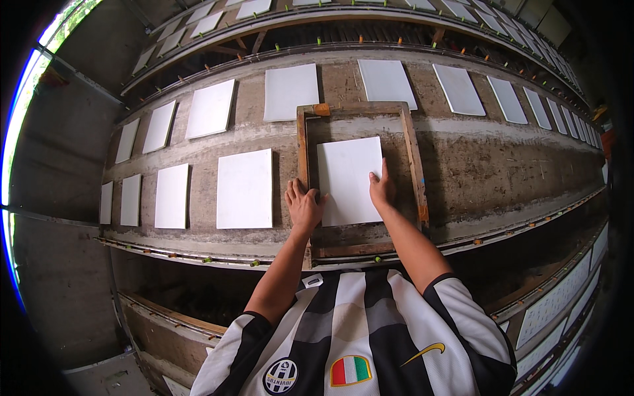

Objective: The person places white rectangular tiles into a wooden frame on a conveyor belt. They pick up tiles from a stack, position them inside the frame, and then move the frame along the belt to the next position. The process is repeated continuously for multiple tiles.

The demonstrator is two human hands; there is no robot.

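Note:
A blank white rectangular sheet [347,168], apparently with some thickness, lies inside an open wooden frame [413,158] on the brown, stained table. My left hand [306,206] straddles the frame's left bar, fingers bent over its outer side. Its thumb reaches in beside the sheet's left edge. At the right edge of the sheet is my right hand [381,187], the thumb lying on top and the fingers along the side; what the fingertips do underneath is hidden. The frame's right bar stands a short way from this hand.
Two rows of similar white sheets [244,189] cover the long table [489,171]. Another tier with more sheets [254,8] rises behind, and lower shelves [555,297] hold sheets at right. Green and orange pegs [256,263] line the table edge. A grey wall [59,145] stands left.

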